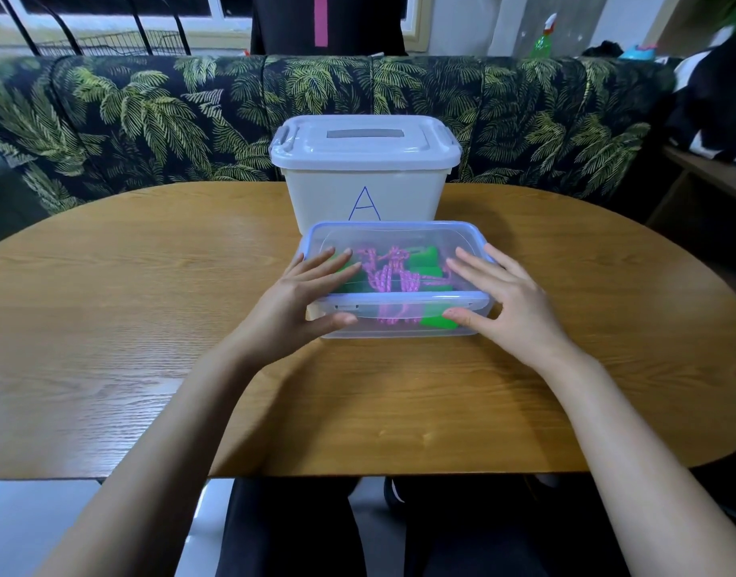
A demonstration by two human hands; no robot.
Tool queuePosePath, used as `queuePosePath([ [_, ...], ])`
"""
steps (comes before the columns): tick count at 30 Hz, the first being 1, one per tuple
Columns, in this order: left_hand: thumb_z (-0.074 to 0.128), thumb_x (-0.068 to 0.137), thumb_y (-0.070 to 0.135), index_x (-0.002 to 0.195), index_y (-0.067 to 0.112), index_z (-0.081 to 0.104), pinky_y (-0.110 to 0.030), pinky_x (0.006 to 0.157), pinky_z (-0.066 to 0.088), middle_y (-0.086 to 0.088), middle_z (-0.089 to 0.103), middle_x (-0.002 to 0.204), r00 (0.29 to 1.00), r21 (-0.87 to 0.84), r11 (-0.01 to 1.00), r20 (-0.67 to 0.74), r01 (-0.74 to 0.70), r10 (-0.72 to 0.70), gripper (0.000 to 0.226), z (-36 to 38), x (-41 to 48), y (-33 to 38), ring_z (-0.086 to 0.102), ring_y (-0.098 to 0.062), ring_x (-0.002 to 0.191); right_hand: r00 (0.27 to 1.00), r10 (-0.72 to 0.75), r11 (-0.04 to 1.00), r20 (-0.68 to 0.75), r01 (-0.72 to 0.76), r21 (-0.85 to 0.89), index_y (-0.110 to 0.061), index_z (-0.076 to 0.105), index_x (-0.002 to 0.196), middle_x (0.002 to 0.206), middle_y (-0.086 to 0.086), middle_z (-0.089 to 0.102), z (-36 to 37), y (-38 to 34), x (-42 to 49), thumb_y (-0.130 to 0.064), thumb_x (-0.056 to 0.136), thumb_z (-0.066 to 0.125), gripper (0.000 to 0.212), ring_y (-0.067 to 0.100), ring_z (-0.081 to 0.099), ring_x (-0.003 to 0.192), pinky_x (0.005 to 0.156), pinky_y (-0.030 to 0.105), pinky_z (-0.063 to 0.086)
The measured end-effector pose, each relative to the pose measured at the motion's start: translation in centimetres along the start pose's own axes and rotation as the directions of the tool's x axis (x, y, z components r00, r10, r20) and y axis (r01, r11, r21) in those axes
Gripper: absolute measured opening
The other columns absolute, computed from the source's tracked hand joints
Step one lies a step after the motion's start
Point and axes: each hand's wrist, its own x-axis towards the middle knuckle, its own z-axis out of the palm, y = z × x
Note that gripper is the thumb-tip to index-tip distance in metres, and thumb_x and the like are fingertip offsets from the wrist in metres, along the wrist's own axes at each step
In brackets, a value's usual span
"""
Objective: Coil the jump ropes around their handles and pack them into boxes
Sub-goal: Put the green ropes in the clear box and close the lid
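A clear plastic box (399,326) with a blue-rimmed clear lid (391,235) sits at the middle of the wooden table (150,326). Inside it lies a pink jump rope (389,276) coiled around green handles (424,260). My left hand (304,301) rests flat on the lid's left side, its thumb against the box's front wall. My right hand (503,297) lies flat on the lid's right side, thumb on the front wall too. Fingers of both hands are spread.
A larger white box (364,189) marked with a blue "A", its lid closed, stands just behind the clear box. A leaf-print sofa (150,118) runs along the table's far edge. A person in dark clothing stands beyond it.
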Motion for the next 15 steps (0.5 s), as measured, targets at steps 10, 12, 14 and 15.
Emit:
queuePosePath([
  [10, 0.062, 0.086, 0.057, 0.145, 0.034, 0.035, -0.047, 0.124, 0.011, 0.011, 0.028, 0.154, 0.999, 0.02, 1.0, 0.028, 0.02, -0.021, 0.069, -0.5, -0.1, 0.6, 0.016, -0.013, 0.15, 0.998, 0.012, 1.0, 0.06, -0.013, 0.028, -0.049, 0.039, 0.141, 0.148, -0.036, 0.028, -0.2, 0.2, 0.1, -0.075, 0.079, 0.046, 0.068, 0.004, 0.013, 0.15, 0.115, 0.04, 0.022],
  [12, 0.06, 0.086, 0.046, 0.144, 0.032, 0.037, -0.048, 0.123, 0.014, 0.011, 0.031, 0.152, 1.0, 0.032, 0.999, -0.015, 0.026, -0.025, 0.065, -0.1, -0.3, 0.7, 0.021, -0.014, 0.148, 0.999, 0.014, 0.999, 0.032, -0.015, 0.045, -0.048, 0.042, 0.14, 0.148, -0.032, 0.032, 0.1, 0.2, 0.1, -0.072, 0.077, 0.049, 0.068, 0.005, 0.015, 0.149, 0.114, 0.036, 0.022],
  [14, 0.059, 0.087, 0.043, 0.144, 0.029, 0.04, -0.046, 0.123, 0.016, 0.012, 0.034, 0.151, 0.998, 0.053, 0.998, -0.059, 0.022, -0.018, 0.062, 0.2, -0.4, 0.8, 0.025, -0.014, 0.147, 1.0, 0.009, 0.998, -0.007, -0.009, 0.058, -0.044, 0.046, 0.14, 0.147, -0.027, 0.037, 0.3, 0.1, 0.0, -0.071, 0.076, 0.05, 0.069, 0.007, 0.021, 0.148, 0.116, 0.036, 0.025],
  [15, 0.059, 0.088, 0.042, 0.145, 0.027, 0.042, -0.046, 0.122, 0.017, 0.012, 0.036, 0.15, 0.997, 0.066, 0.998, -0.074, 0.016, -0.011, 0.06, 0.3, -0.5, 0.8, 0.028, -0.015, 0.147, 1.0, 0.007, 0.998, -0.022, -0.006, 0.061, -0.042, 0.048, 0.14, 0.147, -0.025, 0.04, 0.4, 0.1, -0.1, -0.071, 0.076, 0.05, 0.07, 0.009, 0.023, 0.148, 0.116, 0.038, 0.028],
])
